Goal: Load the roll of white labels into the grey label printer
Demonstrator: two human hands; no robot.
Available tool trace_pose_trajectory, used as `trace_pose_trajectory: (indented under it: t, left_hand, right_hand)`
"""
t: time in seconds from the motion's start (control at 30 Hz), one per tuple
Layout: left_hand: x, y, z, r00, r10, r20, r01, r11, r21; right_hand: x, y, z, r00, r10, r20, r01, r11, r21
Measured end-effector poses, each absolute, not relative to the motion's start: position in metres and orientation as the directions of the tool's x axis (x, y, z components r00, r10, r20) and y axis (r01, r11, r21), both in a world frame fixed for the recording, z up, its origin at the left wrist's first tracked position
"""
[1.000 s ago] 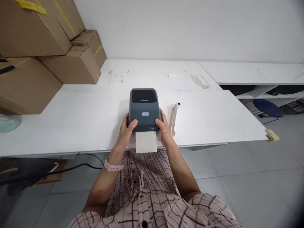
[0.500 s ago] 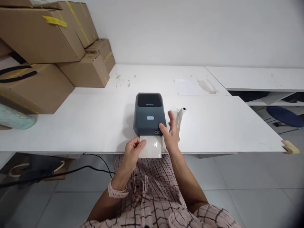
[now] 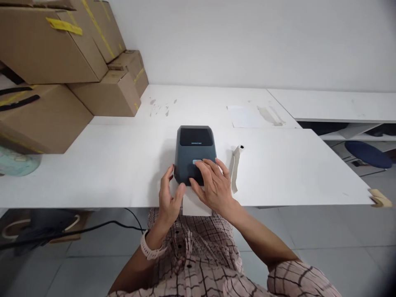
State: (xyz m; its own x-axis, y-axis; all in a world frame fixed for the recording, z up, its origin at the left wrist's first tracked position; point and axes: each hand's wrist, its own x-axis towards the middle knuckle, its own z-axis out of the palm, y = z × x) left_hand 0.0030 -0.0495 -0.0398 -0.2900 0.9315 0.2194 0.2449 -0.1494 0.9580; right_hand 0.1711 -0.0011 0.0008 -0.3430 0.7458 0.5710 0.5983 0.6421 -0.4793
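A dark blue-grey label printer (image 3: 187, 159) with a black window on top stands near the table's front edge. A white label (image 3: 194, 206) sticks out of its front and hangs over the edge. My right hand (image 3: 216, 185) lies over the printer's front right, fingers spread, the index fingertip at the pale button (image 3: 195, 161) on top. My left hand (image 3: 170, 198) is open at the printer's front left corner, thumb and fingers apart, holding nothing. Just right of the printer lies a small roll (image 3: 240, 147) with a strip of backing paper (image 3: 235, 171) trailing from it.
Cardboard boxes (image 3: 58, 45) are stacked at the left of the white table (image 3: 284, 165). A white sheet (image 3: 244, 116) lies towards the back. A blue stool (image 3: 368, 154) stands at the right, and a black cable (image 3: 102, 225) runs below the table on the left.
My left hand has let go of the label and moved to the printer's left corner. My right hand has moved from the printer's right side onto its top, at the button.
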Motion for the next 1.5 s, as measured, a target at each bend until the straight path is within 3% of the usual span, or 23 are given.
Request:
trace_pose_trajectory:
  t: [0.1,0.17,0.27,0.33,0.57,0.73,0.83,0.97,1.2,1.33,1.43,1.5]
  left_hand:
    - [0.006,-0.044,-0.043,-0.226,0.956,0.189,0.200,-0.144,0.969]
    - [0.005,-0.043,-0.045,-0.210,0.965,0.157,0.157,-0.125,0.980]
    - [0.004,-0.042,-0.049,-0.177,0.974,0.142,0.086,-0.129,0.988]
    - [0.005,-0.040,-0.051,-0.184,0.969,0.164,0.065,-0.155,0.986]
    - [0.003,-0.034,-0.053,-0.289,0.920,0.264,0.117,-0.239,0.964]
    - [-0.016,-0.003,-0.026,-0.267,0.856,0.442,0.092,-0.434,0.896]
    - [-0.028,0.036,-0.005,-0.323,0.817,0.479,0.155,-0.453,0.878]
    - [-0.036,0.078,0.000,-0.320,0.893,0.316,0.156,-0.280,0.947]
    - [-0.039,0.086,-0.030,-0.099,0.995,0.015,0.025,-0.013,1.000]
    - [-0.039,0.083,-0.029,-0.049,0.998,-0.043,0.014,0.044,0.999]
    - [-0.040,0.082,-0.028,-0.052,0.998,-0.024,0.051,0.026,0.998]
    - [-0.040,0.083,-0.028,-0.063,0.998,0.000,0.103,0.007,0.995]
  right_hand:
    - [0.179,-0.009,-0.008,-0.291,0.742,0.604,0.534,0.649,-0.541]
    - [0.183,-0.017,-0.020,-0.177,0.791,0.586,0.478,0.589,-0.651]
    - [0.186,-0.027,-0.037,0.014,0.908,0.420,0.354,0.388,-0.851]
    - [0.185,-0.030,-0.044,0.056,0.951,0.305,0.266,0.280,-0.922]
    - [0.183,-0.028,-0.040,0.093,0.951,0.295,0.199,0.272,-0.941]
    - [0.195,-0.009,-0.012,-0.015,0.928,0.371,0.305,0.358,-0.883]
    - [0.195,0.021,0.018,-0.104,0.882,0.459,0.411,0.458,-0.788]
    - [0.184,0.071,0.056,-0.095,0.812,0.576,0.531,0.531,-0.661]
    - [0.177,0.153,0.089,-0.103,0.806,0.583,0.600,0.518,-0.610]
    - [0.174,0.177,0.093,-0.101,0.771,0.628,0.667,0.521,-0.533]
    - [0.168,0.167,0.087,-0.110,0.668,0.736,0.753,0.539,-0.377]
    - [0.164,0.153,0.077,-0.214,0.639,0.739,0.756,0.587,-0.289]
